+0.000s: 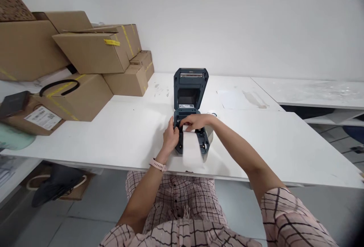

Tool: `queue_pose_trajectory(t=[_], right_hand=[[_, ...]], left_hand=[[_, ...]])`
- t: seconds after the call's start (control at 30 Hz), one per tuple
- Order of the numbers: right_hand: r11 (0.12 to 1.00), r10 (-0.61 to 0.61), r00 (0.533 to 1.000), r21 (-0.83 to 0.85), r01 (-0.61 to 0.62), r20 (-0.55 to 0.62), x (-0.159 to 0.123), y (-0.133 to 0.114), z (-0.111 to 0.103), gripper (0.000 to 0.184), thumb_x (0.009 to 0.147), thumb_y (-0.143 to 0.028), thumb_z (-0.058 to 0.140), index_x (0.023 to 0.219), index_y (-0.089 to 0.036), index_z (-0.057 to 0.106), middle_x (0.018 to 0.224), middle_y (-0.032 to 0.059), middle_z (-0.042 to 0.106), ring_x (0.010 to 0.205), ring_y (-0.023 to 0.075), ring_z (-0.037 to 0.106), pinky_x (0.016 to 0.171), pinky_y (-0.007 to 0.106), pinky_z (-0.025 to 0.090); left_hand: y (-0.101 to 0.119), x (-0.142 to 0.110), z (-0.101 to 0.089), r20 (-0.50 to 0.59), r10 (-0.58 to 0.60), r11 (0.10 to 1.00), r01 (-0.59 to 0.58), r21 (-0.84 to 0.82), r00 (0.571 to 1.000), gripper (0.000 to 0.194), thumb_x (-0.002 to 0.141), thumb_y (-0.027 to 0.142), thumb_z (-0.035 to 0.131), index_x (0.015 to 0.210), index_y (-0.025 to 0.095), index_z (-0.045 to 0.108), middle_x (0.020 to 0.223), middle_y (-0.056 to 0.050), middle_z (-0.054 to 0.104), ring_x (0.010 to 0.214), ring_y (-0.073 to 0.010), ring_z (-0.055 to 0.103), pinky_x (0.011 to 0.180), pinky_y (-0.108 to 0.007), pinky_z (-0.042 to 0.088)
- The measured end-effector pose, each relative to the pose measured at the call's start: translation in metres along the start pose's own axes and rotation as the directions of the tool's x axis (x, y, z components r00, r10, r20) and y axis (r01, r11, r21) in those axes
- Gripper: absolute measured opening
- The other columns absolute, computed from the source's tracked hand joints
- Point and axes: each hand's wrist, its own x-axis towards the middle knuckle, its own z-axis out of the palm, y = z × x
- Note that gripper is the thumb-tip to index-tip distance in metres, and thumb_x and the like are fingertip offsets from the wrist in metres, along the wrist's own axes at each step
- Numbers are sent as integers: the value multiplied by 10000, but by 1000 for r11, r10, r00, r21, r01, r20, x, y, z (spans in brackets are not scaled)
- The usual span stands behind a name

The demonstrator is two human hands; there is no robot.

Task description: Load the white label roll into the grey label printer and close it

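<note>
A dark label printer point(204, 138) stands on the white table with its lid point(191, 88) raised. Inside it sits a white paper roll point(189, 128), and a strip of white paper point(192, 150) hangs out over the printer's front. My left hand point(170, 136) grips the printer's left side, its thumb over the inner edge. From the right, my right hand point(196, 121) reaches into the body, fingers bent around the paper roll near its left end. Its fingertips are partly hidden inside the printer.
Cardboard boxes point(91, 53) are stacked on the left of the white table point(127, 133), with a black strap point(59, 84) over one. A clear sheet point(241, 99) lies at the back right. Shelves point(321, 116) stand beyond the table's right edge; a dark bag point(57, 182) sits below left.
</note>
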Motion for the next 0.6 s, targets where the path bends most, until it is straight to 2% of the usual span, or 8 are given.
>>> queue_pose_trajectory(t=[0.07, 0.1, 0.17, 0.27, 0.37, 0.43, 0.5, 0.6], right_hand=[[954, -140, 974, 238, 180, -176, -35, 12, -5, 498, 948, -316, 682, 1432, -215, 628, 1049, 57, 762, 884, 181, 691, 753, 300, 537], [895, -175, 936, 347, 281, -306, -58, 20, -5, 551, 932, -365, 717, 1457, -243, 606, 1046, 52, 755, 884, 185, 688, 753, 320, 546], [794, -120, 839, 455, 402, -531, -106, 39, 5, 594, 855, -392, 820, 1412, -295, 640, 1094, 61, 756, 958, 218, 705, 798, 378, 566], [725, 78, 715, 532, 437, -694, -161, 70, 39, 392, 820, -369, 861, 1192, -307, 752, 1060, 87, 773, 966, 250, 730, 796, 428, 570], [648, 344, 606, 648, 399, -717, -174, 98, 84, 358, 765, -394, 900, 1077, -309, 746, 1030, 79, 781, 988, 261, 749, 786, 430, 591], [573, 473, 570, 726, 380, -672, -163, 112, 109, 448, 702, -457, 924, 1057, -292, 707, 1028, 65, 787, 981, 258, 757, 790, 428, 611], [526, 536, 568, 774, 353, -624, -147, 123, 127, 533, 644, -509, 933, 1040, -268, 670, 1022, 62, 789, 966, 251, 755, 804, 427, 614], [485, 595, 595, 832, 271, -540, -132, 132, 138, 587, 589, -522, 938, 1016, -250, 641, 1015, 60, 771, 937, 237, 735, 816, 422, 599]], left_hand=[[-1, -1, -1, -1, 7, 1000, -7, -13, 1000, 679, 953, 252, 515, 1618, 215, 384, 1549, -146, 601, 1454, -329, 554, 1224, -536, 390], [-1, -1, -1, 4, 14, 1000, -14, -26, 1000, 669, 956, 260, 515, 1613, 226, 392, 1556, -138, 596, 1460, -326, 547, 1224, -533, 391], [0, -3, -3, 15, 22, 999, -21, -47, 1000, 645, 966, 278, 505, 1603, 247, 407, 1589, -123, 564, 1478, -326, 525, 1223, -531, 393], [2, -6, -4, 27, 11, 1000, -11, -29, 1000, 620, 978, 304, 497, 1593, 267, 430, 1565, -123, 586, 1455, -350, 541, 1199, -555, 410], [0, -4, -4, 13, 9, 1000, -9, -6, 1000, 606, 965, 318, 527, 1567, 298, 468, 1426, -105, 692, 1381, -346, 604, 1185, -558, 422], [-5, -1, -3, -2, 28, 999, -28, -16, 1000, 596, 955, 321, 544, 1549, 308, 490, 1430, -90, 691, 1377, -330, 607, 1194, -544, 419], [-10, 2, -1, -8, 50, 998, -50, -36, 999, 591, 952, 318, 553, 1540, 300, 501, 1482, -88, 657, 1411, -314, 581, 1211, -524, 413], [-15, 5, -1, -4, 60, 997, -60, -38, 998, 590, 955, 309, 553, 1542, 277, 505, 1516, -96, 632, 1457, -297, 543, 1240, -500, 395]])
